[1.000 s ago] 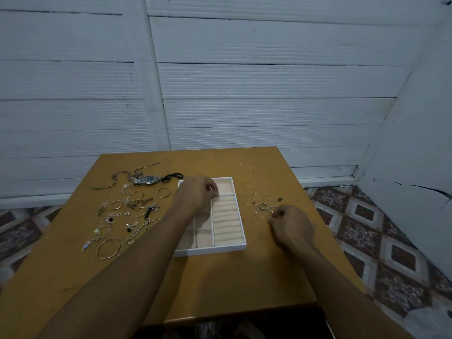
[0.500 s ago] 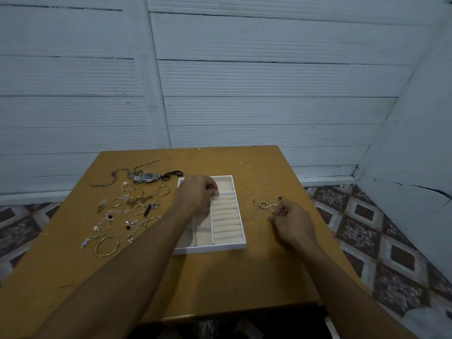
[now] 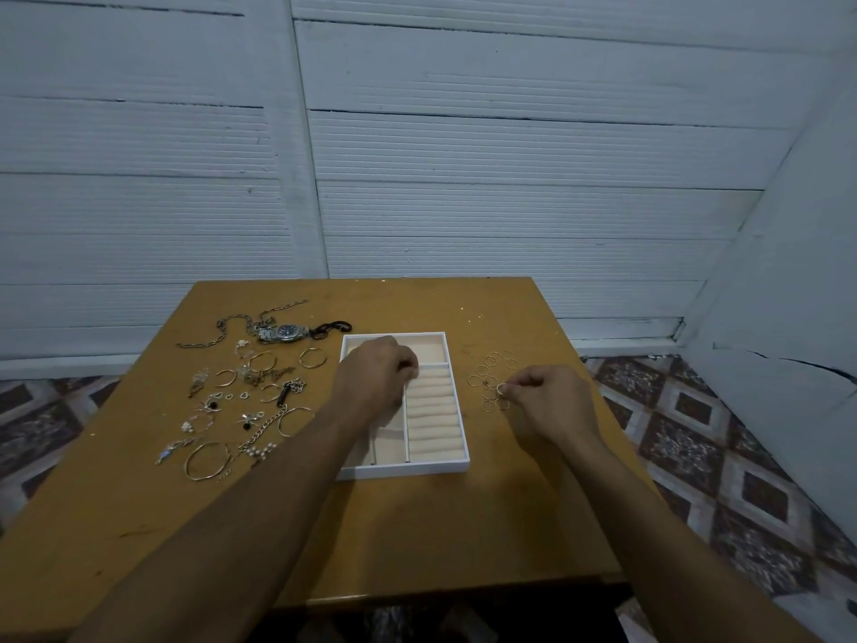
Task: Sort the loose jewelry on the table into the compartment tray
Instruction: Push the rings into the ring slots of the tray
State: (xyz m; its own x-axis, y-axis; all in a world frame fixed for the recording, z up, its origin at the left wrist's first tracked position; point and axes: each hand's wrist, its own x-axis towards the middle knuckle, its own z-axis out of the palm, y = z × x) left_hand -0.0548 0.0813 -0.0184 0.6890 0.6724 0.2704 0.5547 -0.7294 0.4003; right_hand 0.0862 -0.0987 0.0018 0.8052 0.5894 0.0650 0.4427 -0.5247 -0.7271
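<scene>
A white compartment tray (image 3: 402, 471) with beige lining lies mid-table, its ring rolls (image 3: 433, 417) on the right side. My left hand (image 3: 374, 379) hovers over the tray's upper left, fingers curled, tips at the top of the ring rolls; anything under them is hidden. To the right of the tray lies a cluster of thin rings (image 3: 484, 375). My right hand (image 3: 554, 401) sits at that cluster, thumb and forefinger pinching one ring (image 3: 502, 388). Loose jewelry is spread left of the tray: a watch (image 3: 286, 332), a chain (image 3: 217, 335), a large bangle (image 3: 207, 461), several earrings and pendants.
The wooden table (image 3: 417, 540) stands against a white plank wall (image 3: 463, 178); another white wall closes the right side. Patterned floor tiles (image 3: 695, 433) show on both sides. The table's near edge runs just below my forearms.
My right hand has slid a little forward and left into the ring cluster and now pinches a ring. My left hand has stayed over the tray, fingers curled tighter.
</scene>
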